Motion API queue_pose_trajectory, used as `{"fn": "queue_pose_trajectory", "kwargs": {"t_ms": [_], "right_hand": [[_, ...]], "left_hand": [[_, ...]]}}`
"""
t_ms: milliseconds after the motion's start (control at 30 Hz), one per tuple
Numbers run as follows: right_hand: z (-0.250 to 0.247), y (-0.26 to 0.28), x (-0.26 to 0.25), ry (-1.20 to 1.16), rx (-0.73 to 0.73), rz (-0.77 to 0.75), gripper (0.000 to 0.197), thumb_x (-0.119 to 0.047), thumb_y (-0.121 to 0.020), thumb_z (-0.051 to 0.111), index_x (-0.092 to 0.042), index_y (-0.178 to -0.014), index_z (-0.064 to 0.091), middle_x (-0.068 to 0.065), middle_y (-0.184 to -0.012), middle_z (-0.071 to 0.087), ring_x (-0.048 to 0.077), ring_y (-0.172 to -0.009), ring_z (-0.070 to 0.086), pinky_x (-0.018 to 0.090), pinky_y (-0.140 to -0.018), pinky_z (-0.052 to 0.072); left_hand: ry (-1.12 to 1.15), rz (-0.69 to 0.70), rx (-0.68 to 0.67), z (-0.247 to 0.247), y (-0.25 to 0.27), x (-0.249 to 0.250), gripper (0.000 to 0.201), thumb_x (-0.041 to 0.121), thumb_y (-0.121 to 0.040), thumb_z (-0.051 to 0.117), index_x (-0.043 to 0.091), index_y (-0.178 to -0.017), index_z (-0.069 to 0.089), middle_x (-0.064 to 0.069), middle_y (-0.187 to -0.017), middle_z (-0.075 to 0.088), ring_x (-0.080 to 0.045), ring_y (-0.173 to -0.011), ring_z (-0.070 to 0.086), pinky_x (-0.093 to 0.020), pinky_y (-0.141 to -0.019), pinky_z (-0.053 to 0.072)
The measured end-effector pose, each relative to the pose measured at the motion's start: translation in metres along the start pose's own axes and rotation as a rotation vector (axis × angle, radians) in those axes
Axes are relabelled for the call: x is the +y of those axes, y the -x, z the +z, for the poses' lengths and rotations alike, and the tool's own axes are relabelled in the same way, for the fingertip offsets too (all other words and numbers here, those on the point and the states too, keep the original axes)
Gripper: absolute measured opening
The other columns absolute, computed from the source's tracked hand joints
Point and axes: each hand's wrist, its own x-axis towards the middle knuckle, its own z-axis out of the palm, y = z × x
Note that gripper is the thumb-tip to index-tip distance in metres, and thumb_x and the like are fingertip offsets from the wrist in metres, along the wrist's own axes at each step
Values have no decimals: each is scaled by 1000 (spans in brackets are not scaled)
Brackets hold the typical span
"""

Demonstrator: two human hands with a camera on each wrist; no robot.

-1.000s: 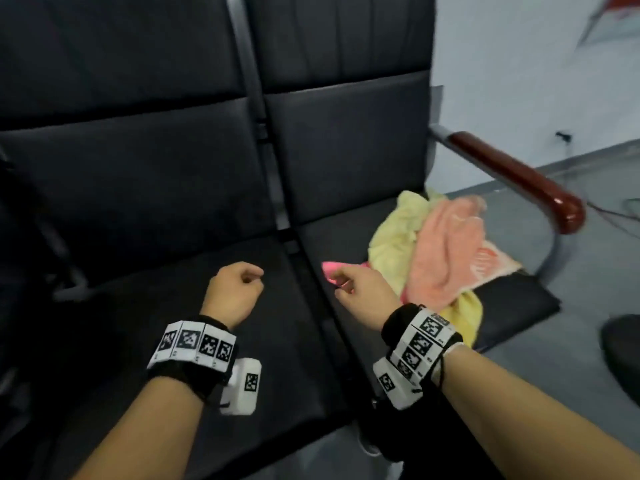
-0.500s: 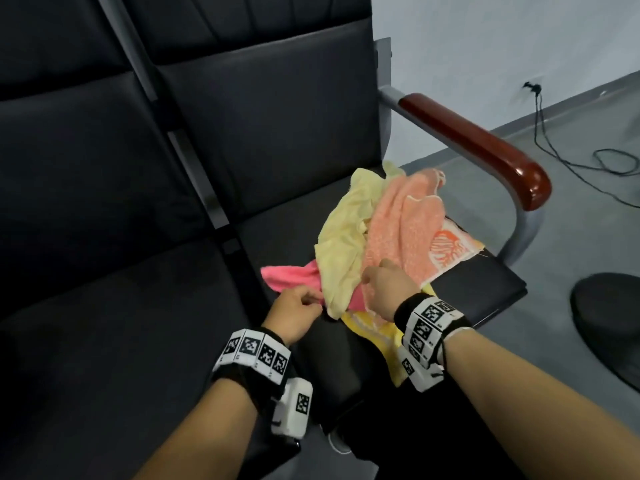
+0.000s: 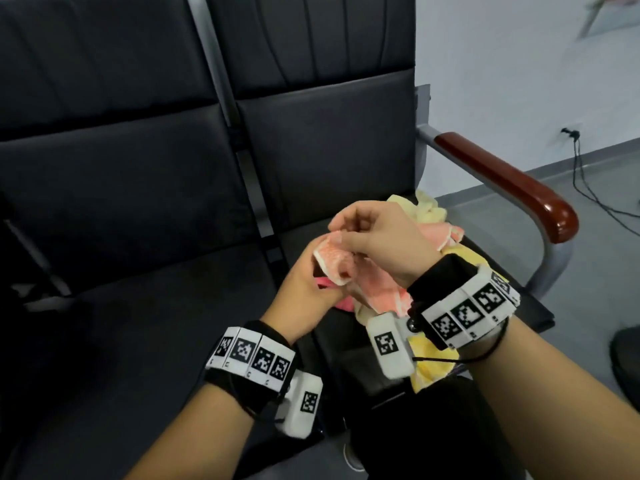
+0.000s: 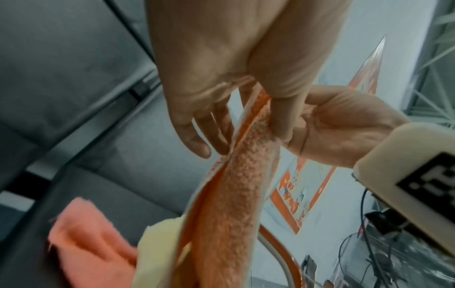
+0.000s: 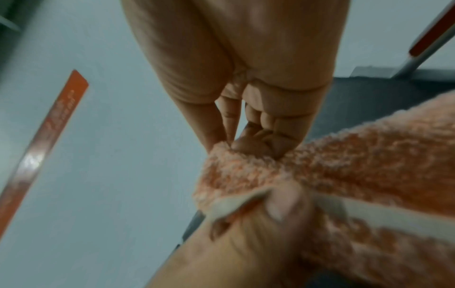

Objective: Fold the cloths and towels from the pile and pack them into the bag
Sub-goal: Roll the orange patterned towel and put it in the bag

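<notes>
Both hands hold up an orange towel (image 3: pixel 334 263) with a white hem above the right seat. My left hand (image 3: pixel 304 278) pinches the hem from below; in the left wrist view its thumb and fingers (image 4: pixel 280 124) clamp the orange towel (image 4: pixel 236 194), which hangs down. My right hand (image 3: pixel 363 230) pinches the same corner from above, fingers curled on the orange towel (image 5: pixel 344 165). The rest of the pile lies beneath: a yellow cloth (image 3: pixel 429 209), a pink cloth (image 3: pixel 325 282) and another yellow cloth (image 3: pixel 431 362). No bag is plainly visible.
Black padded seats (image 3: pixel 138 306) stand in a row. A metal armrest with a red-brown wooden top (image 3: pixel 512 185) bounds the right seat. Cables (image 3: pixel 588 188) trail on the grey floor to the right. A dark round base (image 3: pixel 627 355) stands at the right edge.
Both hands have risen from the pile with the orange towel. My left hand left the pink cloth and took the orange towel's hem beside the right hand.
</notes>
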Motion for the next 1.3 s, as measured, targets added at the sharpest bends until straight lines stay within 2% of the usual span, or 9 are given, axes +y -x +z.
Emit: {"fn": "queue_pose_trajectory", "kwargs": {"t_ms": [100,233,300,433,533,667,800,1100,1300], "right_hand": [[38,7,-23,-116,-74,-18,15,-7,-80,77,-20,-83,74,-1,-74,69,12,-71,65,25,-64,52],[92,23,-44,-187,-121,-27,12,-6,-85,74,-18,-87,73,-2,-76,71,5,-67,66,14,-56,48],[119,35,-54,-194,-187,-29,7,-12,-87,73,-15,-93,72,-4,-79,72,3,-69,66,12,-57,48],[164,55,-69,-43,-359,-106,33,-18,-78,83,-15,-107,68,-1,-98,73,7,-86,67,18,-73,51],[198,66,-73,53,-336,-168,30,-13,-78,82,-16,-104,67,2,-96,72,10,-82,66,21,-70,51],[235,73,-77,28,-212,-203,13,-3,-85,67,-14,-92,72,3,-88,73,21,-84,69,41,-77,58],[258,75,-83,-37,-175,-155,16,2,-85,63,-11,-87,74,5,-85,74,25,-84,71,45,-79,58],[262,76,-106,-134,-205,-99,16,0,-90,59,-9,-93,72,10,-86,73,22,-77,69,37,-69,56],[242,77,-109,-225,-155,-67,20,-5,-96,56,-16,-94,72,8,-87,71,23,-78,67,47,-73,55]], "left_hand": [[-24,78,102,-34,30,25,42,14,-83,75,25,-121,61,7,-111,70,-10,-106,67,-26,-88,56],[-143,117,199,-83,73,40,8,18,-89,73,23,-90,67,7,-86,70,-5,-81,67,-20,-70,52],[-208,106,252,-104,93,42,7,21,-89,73,22,-85,67,6,-81,70,-5,-76,67,-20,-64,51],[-219,120,353,-141,133,43,12,12,-86,72,23,-84,69,8,-81,72,0,-73,68,-14,-58,49],[-291,131,370,-162,159,42,20,10,-84,71,25,-72,64,12,-72,69,5,-64,63,-11,-53,44],[-314,116,318,-191,188,42,16,27,-82,77,34,-79,64,10,-75,68,0,-66,62,-18,-59,47],[-184,88,292,-212,210,35,18,36,-79,72,28,-92,63,-1,-90,71,-23,-86,70,-35,-74,58],[-217,-63,246,-216,225,-5,24,17,-83,62,37,-95,66,9,-97,74,-9,-93,72,-36,-87,58],[-402,-179,194,-214,230,-29,24,3,-83,64,25,-91,69,6,-89,74,-9,-85,71,-38,-82,58]]}}
